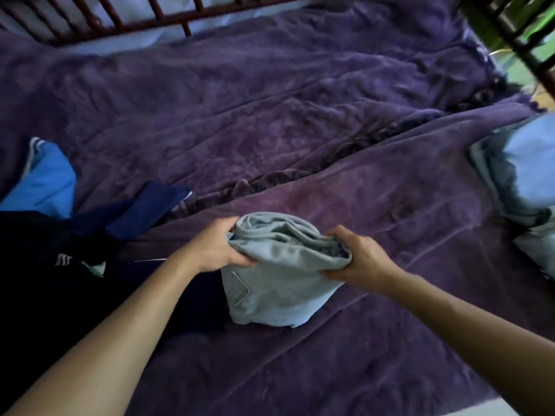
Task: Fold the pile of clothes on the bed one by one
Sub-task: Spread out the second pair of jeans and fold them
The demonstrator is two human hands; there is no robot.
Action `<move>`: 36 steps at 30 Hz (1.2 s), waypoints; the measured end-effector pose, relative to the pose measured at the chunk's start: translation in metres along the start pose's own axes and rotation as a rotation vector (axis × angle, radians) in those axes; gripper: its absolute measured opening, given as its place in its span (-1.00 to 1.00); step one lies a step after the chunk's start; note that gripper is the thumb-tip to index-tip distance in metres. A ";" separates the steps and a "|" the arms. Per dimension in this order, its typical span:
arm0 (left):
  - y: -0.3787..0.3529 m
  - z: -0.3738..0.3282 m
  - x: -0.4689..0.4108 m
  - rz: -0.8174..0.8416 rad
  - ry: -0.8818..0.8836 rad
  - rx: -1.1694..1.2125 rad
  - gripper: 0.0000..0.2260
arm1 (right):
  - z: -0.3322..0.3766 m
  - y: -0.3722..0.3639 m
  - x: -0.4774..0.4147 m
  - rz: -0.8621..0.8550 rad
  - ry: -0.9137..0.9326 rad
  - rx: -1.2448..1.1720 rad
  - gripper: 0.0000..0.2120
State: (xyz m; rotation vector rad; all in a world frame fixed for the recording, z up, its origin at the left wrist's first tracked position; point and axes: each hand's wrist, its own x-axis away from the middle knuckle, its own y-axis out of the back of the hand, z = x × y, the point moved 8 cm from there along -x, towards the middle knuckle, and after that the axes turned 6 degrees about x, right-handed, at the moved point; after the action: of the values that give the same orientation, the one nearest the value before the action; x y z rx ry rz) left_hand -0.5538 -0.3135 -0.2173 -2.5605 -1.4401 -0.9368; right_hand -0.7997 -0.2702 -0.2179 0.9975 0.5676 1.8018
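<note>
A light blue denim garment (pixel 279 274), folded into a thick bundle with a back pocket showing, lies near the front of the purple bedspread (pixel 300 115). My left hand (pixel 214 247) grips the bundle's left end, and my right hand (pixel 357 255) grips its right end, fingers curled into the folds. To the left lies the pile of unfolded clothes: a dark navy garment with white stripes (pixel 60 280), a navy blue piece (pixel 144 211) and a bright blue piece (pixel 45 181).
Pale blue denim items (pixel 522 175) lie stacked at the right edge of the bed. A dark wooden railing (pixel 168 19) runs along the far side, and a wooden post (pixel 522 37) stands at the top right. The floor shows at the bottom right.
</note>
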 end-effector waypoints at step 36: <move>-0.427 -0.436 -0.105 -0.318 -0.512 -0.081 -0.59 | -0.316 0.499 0.241 -0.502 -0.031 0.494 -0.48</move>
State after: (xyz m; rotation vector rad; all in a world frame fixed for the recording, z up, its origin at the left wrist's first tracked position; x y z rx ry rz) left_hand -1.1396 -0.2974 -0.0185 -2.8165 -2.0183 -0.3669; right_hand -1.3707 -0.2497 0.0659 1.0815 1.1667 1.2194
